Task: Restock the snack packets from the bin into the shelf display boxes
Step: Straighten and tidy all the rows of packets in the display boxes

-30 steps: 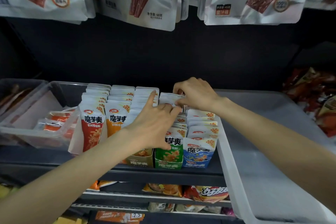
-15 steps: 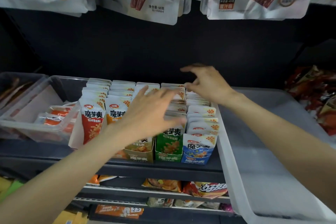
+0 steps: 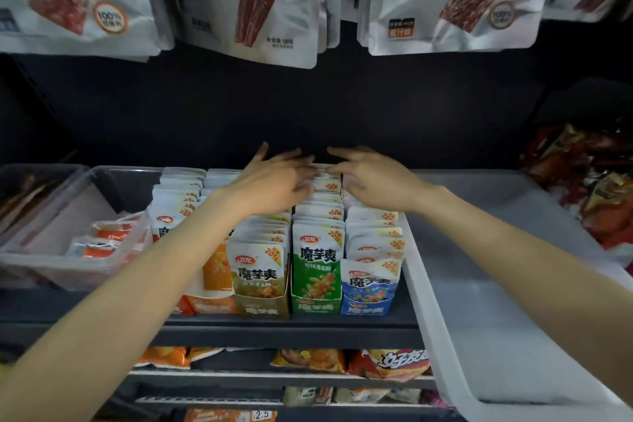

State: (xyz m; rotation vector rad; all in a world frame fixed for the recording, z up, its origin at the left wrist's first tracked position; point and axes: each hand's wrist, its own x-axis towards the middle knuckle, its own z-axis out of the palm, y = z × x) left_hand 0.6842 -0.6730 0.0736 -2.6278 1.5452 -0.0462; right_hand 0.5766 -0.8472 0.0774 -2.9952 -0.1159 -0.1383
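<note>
fingers (image 3: 294, 161) blurred, rear packets (image 3: 323, 181) half hidden

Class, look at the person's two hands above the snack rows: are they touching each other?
Apart. The head view shows the left hand and right hand with a dark gap and green-row packets visible between their fingertips.

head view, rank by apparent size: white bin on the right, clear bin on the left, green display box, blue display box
1. white bin, though it sits nearest the camera, which inflates it
2. clear bin
3. green display box and blue display box: look alike, not ranked
</note>
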